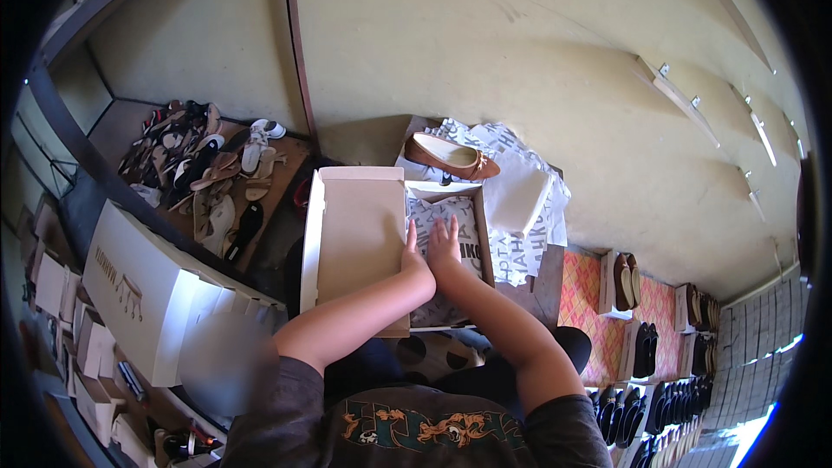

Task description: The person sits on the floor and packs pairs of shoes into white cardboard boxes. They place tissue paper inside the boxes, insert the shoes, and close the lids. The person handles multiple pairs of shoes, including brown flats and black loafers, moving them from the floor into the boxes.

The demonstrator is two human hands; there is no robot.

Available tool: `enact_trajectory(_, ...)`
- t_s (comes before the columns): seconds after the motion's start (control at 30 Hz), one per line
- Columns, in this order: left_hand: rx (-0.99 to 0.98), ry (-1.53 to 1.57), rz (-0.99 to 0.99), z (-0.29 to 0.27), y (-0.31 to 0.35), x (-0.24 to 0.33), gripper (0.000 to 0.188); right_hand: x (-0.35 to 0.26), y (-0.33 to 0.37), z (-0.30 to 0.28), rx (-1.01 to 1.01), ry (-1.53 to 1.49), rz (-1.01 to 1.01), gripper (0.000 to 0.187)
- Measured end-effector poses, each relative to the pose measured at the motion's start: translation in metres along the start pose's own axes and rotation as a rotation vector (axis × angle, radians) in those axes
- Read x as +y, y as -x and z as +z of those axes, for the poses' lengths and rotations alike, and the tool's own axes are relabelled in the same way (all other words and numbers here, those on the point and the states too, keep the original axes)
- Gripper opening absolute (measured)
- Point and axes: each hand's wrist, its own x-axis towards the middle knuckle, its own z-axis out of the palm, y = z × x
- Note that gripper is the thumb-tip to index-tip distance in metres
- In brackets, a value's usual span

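Note:
An open shoebox [484, 273] is in front of me, its plain brown-lined lid [357, 238] spread out to the left. Grey-and-white printed wrapping paper [464, 215] lies inside the box; whatever is beneath it is hidden. My right hand [445, 247] rests flat on this paper, fingers stretched out and pointing away from me. Beside it, my left hand [418, 256] lies along the box's left side near the lid edge, its fingers extended too. Neither hand holds anything. Just beyond the box sits a brown ballet flat [433, 152] with a small bow.
More printed paper sheets [511, 156] are stacked at the right, with a white folded piece [517, 201] on them. A pile of mixed shoes [217, 165] lies far left. A large white carton [134, 282] stands at left. Displayed shoes [626, 282] line the right.

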Motion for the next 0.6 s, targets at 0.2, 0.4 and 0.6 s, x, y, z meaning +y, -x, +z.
enact_trajectory(0.2,0.029,0.038,-0.043,0.004,0.006,0.007,0.053,0.01,-0.013,-0.008,0.09,-0.251,0.024,0.051)
enact_trajectory(0.4,-0.072,0.205,0.21,-0.02,0.055,-0.014,0.041,0.032,-0.027,-0.011,0.265,-0.461,0.066,0.039)
enact_trajectory(0.6,-0.13,0.209,0.288,-0.025,0.066,-0.015,0.052,0.033,-0.046,-0.005,0.278,-0.505,0.129,0.057)
